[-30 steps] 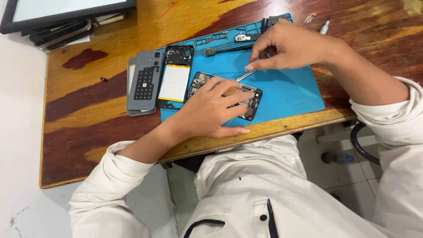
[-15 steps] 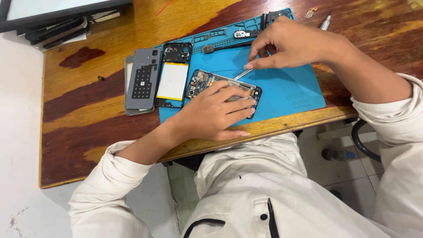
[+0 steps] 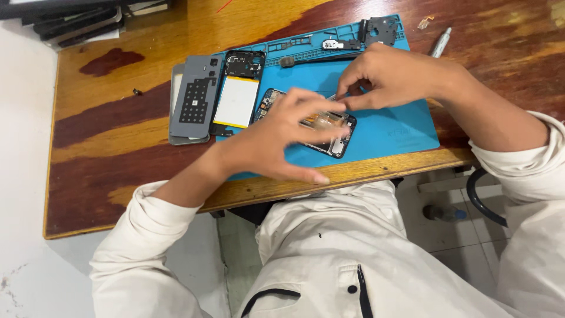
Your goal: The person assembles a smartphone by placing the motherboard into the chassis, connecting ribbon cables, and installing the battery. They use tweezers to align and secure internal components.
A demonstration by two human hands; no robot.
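Observation:
An opened phone (image 3: pixel 336 134) with its boards bare lies on a blue work mat (image 3: pixel 391 126). My left hand (image 3: pixel 276 138) is spread over the phone's left and middle, fingers apart and blurred, thumb near the mat's front edge. Whether it presses on the phone I cannot tell. My right hand (image 3: pixel 394 76) is pinched on thin metal tweezers (image 3: pixel 333 97), whose tip points at the phone's upper edge, just beyond my left fingertips.
Left of the phone lie a second opened phone with a pale battery (image 3: pixel 236 100) and a grey back cover (image 3: pixel 191 106). Small black parts (image 3: pixel 379 28) sit at the mat's far edge, a silver tool (image 3: pixel 441 41) beside it. Dark flat items (image 3: pixel 76 20) are stacked far left.
My left hand has opened its fingers and slid up over the phone. My right hand has come down and left, closer to the phone's upper edge, still pinching the tweezers.

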